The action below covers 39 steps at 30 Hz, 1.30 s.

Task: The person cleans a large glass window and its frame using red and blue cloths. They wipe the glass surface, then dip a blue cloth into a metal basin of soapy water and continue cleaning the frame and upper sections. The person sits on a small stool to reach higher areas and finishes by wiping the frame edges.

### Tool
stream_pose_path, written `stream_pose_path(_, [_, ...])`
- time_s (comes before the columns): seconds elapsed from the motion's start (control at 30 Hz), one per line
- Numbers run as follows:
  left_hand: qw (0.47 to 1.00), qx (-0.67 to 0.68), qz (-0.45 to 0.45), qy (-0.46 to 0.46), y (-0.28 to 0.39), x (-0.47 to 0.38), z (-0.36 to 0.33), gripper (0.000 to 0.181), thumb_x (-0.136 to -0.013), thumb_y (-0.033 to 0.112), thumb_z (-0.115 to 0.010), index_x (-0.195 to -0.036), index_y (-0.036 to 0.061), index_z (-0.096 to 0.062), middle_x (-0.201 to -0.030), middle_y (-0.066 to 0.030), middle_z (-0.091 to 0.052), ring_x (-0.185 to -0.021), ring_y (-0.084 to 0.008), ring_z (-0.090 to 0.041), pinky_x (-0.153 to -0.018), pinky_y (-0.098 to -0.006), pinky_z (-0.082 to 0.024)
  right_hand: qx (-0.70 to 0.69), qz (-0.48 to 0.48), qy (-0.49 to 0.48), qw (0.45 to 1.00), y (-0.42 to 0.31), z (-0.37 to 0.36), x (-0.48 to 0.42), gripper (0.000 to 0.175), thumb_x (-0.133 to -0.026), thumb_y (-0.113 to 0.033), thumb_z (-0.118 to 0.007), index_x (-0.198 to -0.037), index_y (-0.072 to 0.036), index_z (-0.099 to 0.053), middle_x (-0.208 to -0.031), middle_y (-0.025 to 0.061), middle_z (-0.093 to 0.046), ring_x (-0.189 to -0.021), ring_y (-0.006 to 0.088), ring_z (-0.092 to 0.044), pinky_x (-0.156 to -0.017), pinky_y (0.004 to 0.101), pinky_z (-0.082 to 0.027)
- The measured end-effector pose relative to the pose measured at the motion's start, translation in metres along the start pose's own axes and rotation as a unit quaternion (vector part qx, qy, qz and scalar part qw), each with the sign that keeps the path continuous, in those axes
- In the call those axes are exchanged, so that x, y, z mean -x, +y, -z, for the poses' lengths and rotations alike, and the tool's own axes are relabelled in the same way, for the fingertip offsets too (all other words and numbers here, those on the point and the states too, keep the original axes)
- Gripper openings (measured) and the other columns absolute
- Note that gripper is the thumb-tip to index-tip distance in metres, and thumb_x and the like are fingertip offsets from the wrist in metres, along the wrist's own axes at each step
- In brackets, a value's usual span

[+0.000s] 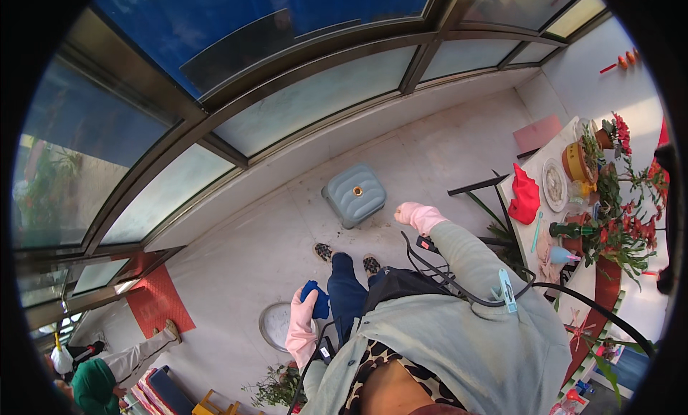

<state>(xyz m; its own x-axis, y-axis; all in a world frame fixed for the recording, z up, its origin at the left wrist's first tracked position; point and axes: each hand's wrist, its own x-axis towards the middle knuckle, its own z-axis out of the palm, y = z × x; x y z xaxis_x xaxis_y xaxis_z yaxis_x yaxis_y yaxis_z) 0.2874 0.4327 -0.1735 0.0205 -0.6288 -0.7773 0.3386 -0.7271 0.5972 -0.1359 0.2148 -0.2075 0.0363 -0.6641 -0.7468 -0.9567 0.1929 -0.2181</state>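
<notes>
My left hand (pixel 302 321), in a pink glove, grips a bunched blue cloth (pixel 316 299) beside my left leg. Behind that forearm, a round basin (pixel 263 329) with a greyish rim rests on the floor, partly hidden. My right hand (pixel 416 216), also gloved in pink, is held out in front of me with its fingers curled in; nothing shows in it. To its left on the floor stands a grey-blue plastic stool (pixel 355 194) with a round hole in its seat. Dark specks of dirt lie around the stool's base.
Brown-framed windows (pixel 322 87) run above a low ledge. At right, a table (pixel 516 200) bears a red cloth (pixel 523 194), a plate (pixel 554 184), a green bottle (pixel 570 230) and potted plants. A black cable (pixel 596 305) trails over my arm. A person (pixel 145 356) is near a red mat (pixel 161 299).
</notes>
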Motion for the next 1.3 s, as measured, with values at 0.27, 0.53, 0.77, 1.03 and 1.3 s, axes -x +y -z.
stream_pose_path(0.27, [0.999, -0.020, 0.022, 0.033, 0.036, -0.082, 0.025, 0.040, -0.095, 0.020, -0.076, -0.127, -0.0011, -0.065, -0.092, -0.0038, -0.072, -0.076, -0.0129, -0.070, -0.067, -0.0279, -0.058, 0.000, 0.084, -0.018, 0.996, -0.066, 0.015, -0.107, 0.032, -0.095, -0.035, -0.063, -0.111, -0.010, -0.077, -0.107, 0.0176, -0.077, -0.100, 0.0380, -0.073, -0.087, 0.0436, -0.057])
stream_pose_path(0.53, [0.977, 0.189, -0.089, 0.049, 0.024, -0.191, 0.018, 0.019, -0.107, 0.021, -0.061, -0.113, 0.0030, -0.067, -0.097, -0.0117, -0.073, -0.076, -0.0229, -0.074, -0.062, -0.0368, -0.063, 0.128, 0.105, -0.070, 0.984, -0.101, -0.007, -0.235, 0.032, -0.097, -0.035, -0.061, -0.109, -0.011, -0.078, -0.106, 0.0181, -0.077, -0.103, 0.0416, -0.072, -0.088, 0.0449, -0.058])
stream_pose_path(0.77, [0.867, 0.393, -0.122, 0.280, -0.028, -0.283, -0.055, 0.018, -0.107, 0.019, -0.061, -0.118, 0.0059, -0.066, -0.105, -0.0090, -0.073, -0.088, -0.0223, -0.073, -0.072, -0.0387, -0.064, 0.167, 0.162, 0.042, 0.972, -0.098, -0.042, -0.356, 0.037, -0.097, -0.040, -0.063, -0.114, -0.011, -0.076, -0.118, 0.0180, -0.074, -0.113, 0.0406, -0.068, -0.096, 0.0476, -0.056])
stream_pose_path(1.03, [0.856, 0.387, -0.137, 0.313, -0.070, -0.342, -0.071, 0.020, -0.107, 0.023, -0.062, -0.116, 0.0046, -0.066, -0.098, -0.0081, -0.072, -0.083, -0.0211, -0.070, -0.069, -0.0348, -0.060, 0.101, 0.089, -0.077, 0.988, -0.110, -0.043, -0.478, 0.048, -0.102, -0.045, -0.056, -0.130, -0.010, -0.071, -0.124, 0.0197, -0.074, -0.116, 0.0388, -0.068, -0.101, 0.0410, -0.050])
stream_pose_path(1.3, [0.858, 0.378, -0.125, 0.326, -0.071, -0.369, -0.064, 0.022, -0.107, 0.024, -0.062, -0.117, 0.0040, -0.064, -0.102, -0.0107, -0.071, -0.086, -0.0251, -0.073, -0.070, -0.0376, -0.062, 0.194, 0.064, -0.289, 0.935, -0.124, -0.073, -0.486, 0.051, -0.108, -0.051, -0.051, -0.132, -0.011, -0.072, -0.128, 0.0149, -0.074, -0.121, 0.0228, -0.067, -0.107, 0.0357, -0.045])
